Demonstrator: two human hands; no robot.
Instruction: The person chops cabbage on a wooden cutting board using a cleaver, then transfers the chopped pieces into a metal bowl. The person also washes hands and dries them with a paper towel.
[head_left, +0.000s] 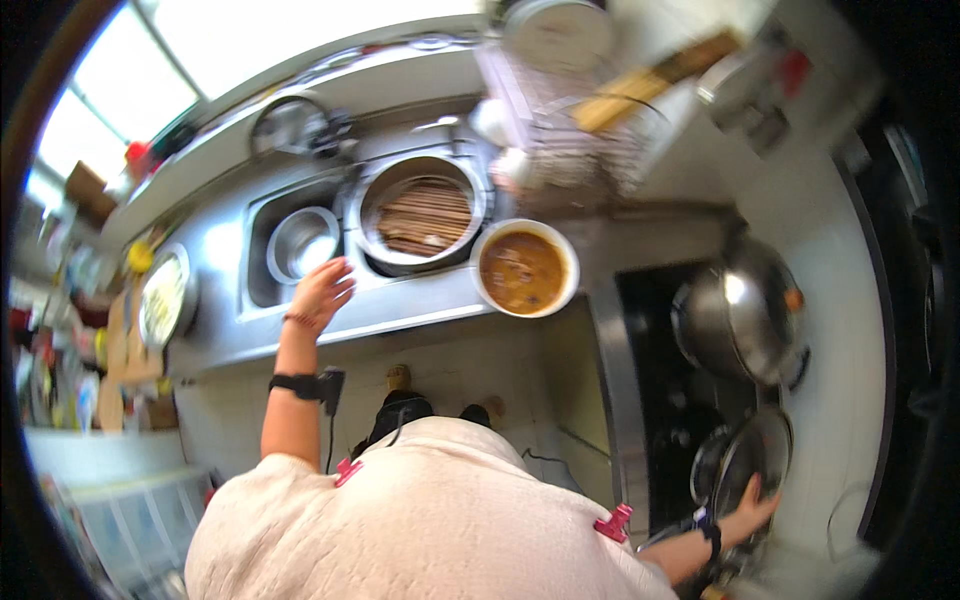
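Observation:
My left hand (322, 296) is raised over the counter's front edge, fingers apart and holding nothing. Nearest to it is a steel basin (304, 244) in the left sink bowl (259, 251). Far to the right, my right hand (750, 514) grips the rim of a tilted pan lid (761, 457) above a dark pan (705, 465) on the black cooktop (652, 375); its fingertips are partly hidden. A large round pot (360, 225) at the right sink bowl holds many brown chopsticks (427, 214). Beside it, a white bowl (571, 274) contains brown stew (521, 271).
A steel wok or pot (742, 315) occupies the back of the cooktop. On the left stands a bowl (187, 292) of pale shredded food beside wooden boards (120, 337). A wire rack (600, 150) and a yellow-brown wooden object (630, 94) are blurred behind. A windowsill runs along the back.

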